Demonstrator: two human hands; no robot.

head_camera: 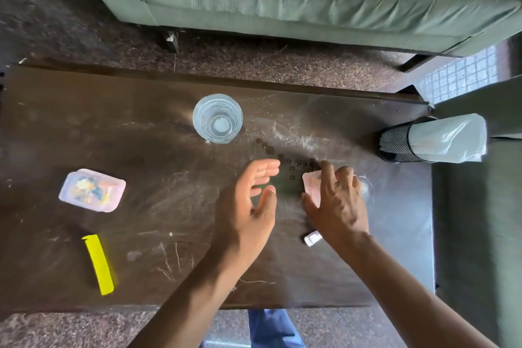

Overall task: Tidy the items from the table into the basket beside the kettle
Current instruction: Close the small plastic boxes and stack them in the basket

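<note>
Beads (285, 158) — small dark ones, scattered in a loose arc on the dark table (141, 135) — lie just beyond both hands, and they are what could go astray: they look round and free to roll, so a hasty sweep could send some off the far edge onto the floor, where they would be hard to spot. Nearest the person, a small white object (312, 238) peeks out beside the right wrist; it could be knocked off if the arm drags back. The left hand (248, 200) hovers cupped and relaxed, holding nothing, palm turned toward the beads. The right hand (336, 198) grips a pale pink lid or shallow case (310, 183) pressed to the table, its edge touching the nearest beads; whether anything lies in it I cannot tell. To the left lie a yellow comb (99, 264) and, farther, a clear pinkish box (91, 189) with colourful small items inside, lid apparently on. Farther still, a glass (217, 118) stands upright, apparently holding water — a careless elbow could tip it over the beads. At the right end a black mesh bin (395, 143) with a plastic liner sits just beside the table; neither basket nor kettle shows.
</note>
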